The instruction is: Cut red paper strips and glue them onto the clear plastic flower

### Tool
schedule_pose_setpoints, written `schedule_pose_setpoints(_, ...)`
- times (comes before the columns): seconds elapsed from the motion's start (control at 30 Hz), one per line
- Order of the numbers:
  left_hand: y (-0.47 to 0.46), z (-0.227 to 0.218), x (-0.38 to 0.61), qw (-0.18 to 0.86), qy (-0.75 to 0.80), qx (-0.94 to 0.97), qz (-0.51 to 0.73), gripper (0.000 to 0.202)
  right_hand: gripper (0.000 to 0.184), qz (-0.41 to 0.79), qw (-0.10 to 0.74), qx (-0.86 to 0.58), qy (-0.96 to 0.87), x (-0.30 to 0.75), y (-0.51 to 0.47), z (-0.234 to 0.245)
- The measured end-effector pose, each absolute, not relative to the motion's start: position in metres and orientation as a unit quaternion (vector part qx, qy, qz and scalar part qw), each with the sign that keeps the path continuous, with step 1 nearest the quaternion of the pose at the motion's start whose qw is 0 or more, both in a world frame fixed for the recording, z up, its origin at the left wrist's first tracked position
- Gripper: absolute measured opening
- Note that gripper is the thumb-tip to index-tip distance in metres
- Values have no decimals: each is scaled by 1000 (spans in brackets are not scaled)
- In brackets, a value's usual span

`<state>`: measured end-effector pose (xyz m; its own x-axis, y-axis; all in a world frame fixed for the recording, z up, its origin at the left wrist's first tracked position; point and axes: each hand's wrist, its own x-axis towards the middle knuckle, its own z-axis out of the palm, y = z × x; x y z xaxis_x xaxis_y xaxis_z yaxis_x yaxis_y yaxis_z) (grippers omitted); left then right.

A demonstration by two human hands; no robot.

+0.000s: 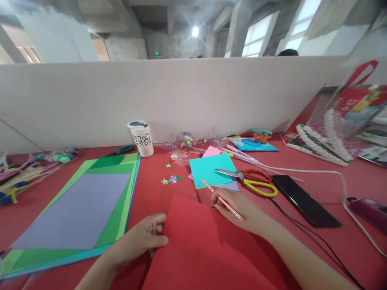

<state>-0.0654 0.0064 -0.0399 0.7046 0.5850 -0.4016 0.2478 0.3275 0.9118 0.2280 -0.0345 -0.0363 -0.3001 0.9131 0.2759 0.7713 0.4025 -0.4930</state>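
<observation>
Red paper sheet, lower centre, pinched by the left hand, could be creased by over-squeezing; a slim pink pencil is gripped by the right hand.

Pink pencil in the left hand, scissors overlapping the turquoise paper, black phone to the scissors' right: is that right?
Not quite: the head view shows the pink pencil in the right hand. The scissors do overlap the turquoise paper, with the black phone to their right.
</observation>
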Motion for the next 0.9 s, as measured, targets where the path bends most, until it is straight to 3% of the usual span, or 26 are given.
schedule_pose_setpoints(0.1, 6, -41, -65, 737, 362, 556, 133, 49, 3, 129, 265, -547, -783, 234, -34, -34)
schedule_pose_setpoints(0.27, 7, -42, -62, 762, 366, 514, 145, 55, 18, 74, 258, -598, -755, 240, -21, -27)
schedule_pose_setpoints(0.47, 12, -43, -61, 758, 393, 498, 150, 53, 12, 28, 169, -596, -784, 220, 10, -30)
schedule_pose_setpoints(0.73, 14, -54, -64, 768, 376, 492, 163, 43, 17, -5, 46, -527, -849, 191, 66, -30)
schedule_pose_setpoints(0.9, 14, -52, -62, 748, 399, 504, 166, 37, 15, -26, 72, -510, -857, 195, 71, -32)
